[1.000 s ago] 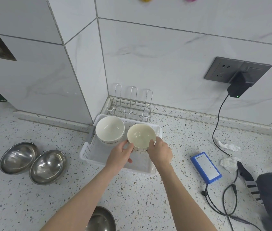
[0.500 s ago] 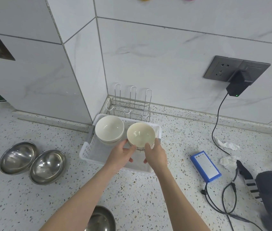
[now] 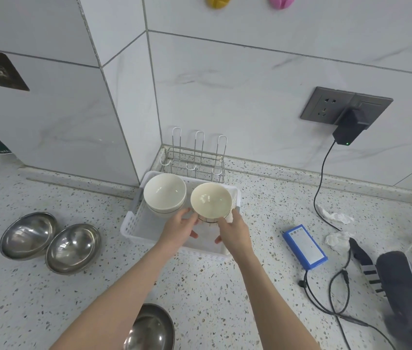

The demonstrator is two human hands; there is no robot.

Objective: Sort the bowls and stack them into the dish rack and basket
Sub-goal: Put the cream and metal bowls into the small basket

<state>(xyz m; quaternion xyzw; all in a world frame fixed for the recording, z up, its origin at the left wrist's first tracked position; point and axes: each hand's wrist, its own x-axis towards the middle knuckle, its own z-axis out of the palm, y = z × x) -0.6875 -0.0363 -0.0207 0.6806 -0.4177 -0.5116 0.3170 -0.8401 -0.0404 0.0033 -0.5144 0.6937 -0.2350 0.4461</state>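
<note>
Both hands, left (image 3: 180, 229) and right (image 3: 232, 229), grip the cream bowl (image 3: 211, 200) low in the basket (image 3: 134, 223); released tilted, it could knock the white stack (image 3: 165, 194)

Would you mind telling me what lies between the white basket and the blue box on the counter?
In the head view, nothing: only bare speckled counter separates the white basket from the blue box.
</note>
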